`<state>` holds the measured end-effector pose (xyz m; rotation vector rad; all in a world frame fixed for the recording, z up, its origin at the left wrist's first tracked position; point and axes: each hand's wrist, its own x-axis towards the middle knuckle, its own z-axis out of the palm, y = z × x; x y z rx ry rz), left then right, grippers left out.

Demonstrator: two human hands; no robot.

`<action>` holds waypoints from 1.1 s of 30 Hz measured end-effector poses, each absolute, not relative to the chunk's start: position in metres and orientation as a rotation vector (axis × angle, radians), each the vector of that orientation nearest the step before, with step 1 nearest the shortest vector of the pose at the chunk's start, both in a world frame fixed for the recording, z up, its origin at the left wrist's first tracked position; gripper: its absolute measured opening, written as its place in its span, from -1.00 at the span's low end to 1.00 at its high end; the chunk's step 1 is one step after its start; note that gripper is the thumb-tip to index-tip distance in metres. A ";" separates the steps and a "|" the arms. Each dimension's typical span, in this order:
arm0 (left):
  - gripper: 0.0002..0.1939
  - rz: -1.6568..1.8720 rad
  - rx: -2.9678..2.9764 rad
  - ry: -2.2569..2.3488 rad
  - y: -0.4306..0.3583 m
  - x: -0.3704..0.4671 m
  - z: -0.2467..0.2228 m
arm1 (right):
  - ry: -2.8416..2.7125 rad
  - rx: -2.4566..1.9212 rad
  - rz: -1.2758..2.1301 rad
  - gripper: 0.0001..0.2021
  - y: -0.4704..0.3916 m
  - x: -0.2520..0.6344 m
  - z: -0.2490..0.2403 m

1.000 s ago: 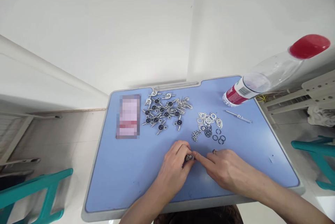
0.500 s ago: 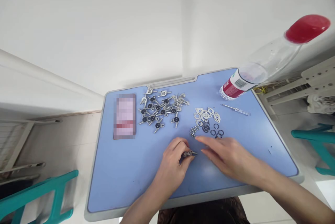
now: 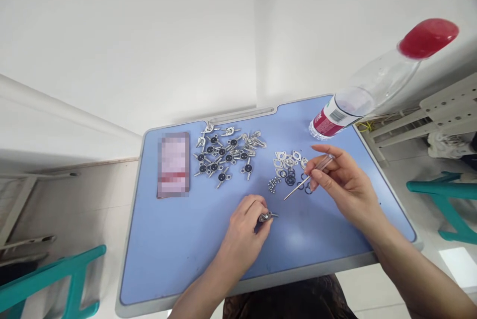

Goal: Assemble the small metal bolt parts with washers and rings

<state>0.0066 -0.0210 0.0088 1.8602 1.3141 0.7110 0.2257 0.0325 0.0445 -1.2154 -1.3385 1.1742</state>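
My left hand (image 3: pixel 248 224) pinches a small metal fitting (image 3: pixel 265 216) with a thin stem pointing right, low over the blue table; the fingers cover part of it. In my right hand (image 3: pixel 341 180) is a screwdriver (image 3: pixel 298 189) with a clear handle, its thin shaft slanting down and left toward the tabletop. Beyond the tip lie several tiny screws (image 3: pixel 275 185). Black rubber rings (image 3: pixel 289 178) and flat metal plates (image 3: pixel 282 160) with holes are spread behind it, some hidden by my right hand. Farther left is a group of metal fittings with black round discs (image 3: pixel 222 152).
A phone-like flat rectangle (image 3: pixel 174 165), blurred out, lies at the left of the blue table (image 3: pixel 179 254). At the back right stands a large clear bottle (image 3: pixel 357 103) with a red cap. Teal stools (image 3: pixel 74 272) flank the table, and a white wall rises behind it.
My right hand has moved away from the tiny screws and picked up the screwdriver from the right side of the table. My left hand stays closed on the fitting. The view has shifted slightly.
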 end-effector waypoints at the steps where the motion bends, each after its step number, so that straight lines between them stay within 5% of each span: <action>1: -0.82 0.714 1.865 1.315 -0.021 0.007 0.009 | -1.333 -1.218 1.144 -0.64 0.033 0.226 0.043; 33: -0.83 0.646 1.855 1.325 -0.020 0.004 0.009 | -1.506 -1.119 1.056 -0.70 0.040 0.209 0.019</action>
